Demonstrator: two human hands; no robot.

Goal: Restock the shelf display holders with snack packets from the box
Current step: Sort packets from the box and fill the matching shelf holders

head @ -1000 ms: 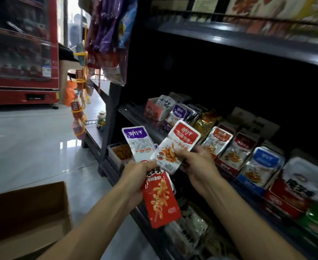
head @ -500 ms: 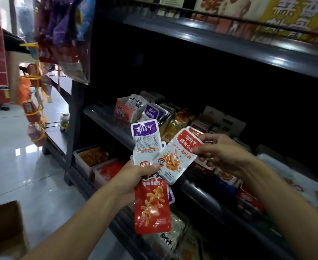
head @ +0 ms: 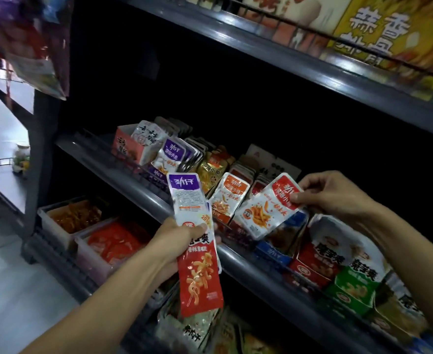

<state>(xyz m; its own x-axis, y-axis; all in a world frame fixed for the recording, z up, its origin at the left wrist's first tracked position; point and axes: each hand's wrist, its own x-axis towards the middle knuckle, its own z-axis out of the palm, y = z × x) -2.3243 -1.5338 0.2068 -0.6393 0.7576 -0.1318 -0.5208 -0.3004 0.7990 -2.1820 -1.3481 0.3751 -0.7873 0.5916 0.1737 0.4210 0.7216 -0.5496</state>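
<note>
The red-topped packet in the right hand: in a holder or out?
Out. The right hand pinches the red-topped packet in the air before the shelf holders.

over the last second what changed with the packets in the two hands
The right hand pulled the red-topped packet out of the left hand's bunch and carried it right, toward the shelf holders. The left hand still grips the purple-topped packet and the long red packet.

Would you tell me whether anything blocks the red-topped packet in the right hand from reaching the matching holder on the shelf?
Nothing visible does. The right hand pinches the red-topped packet just in front of the holder of matching packets, with open air between. The left hand holds its own packets lower and off to the side.
</note>
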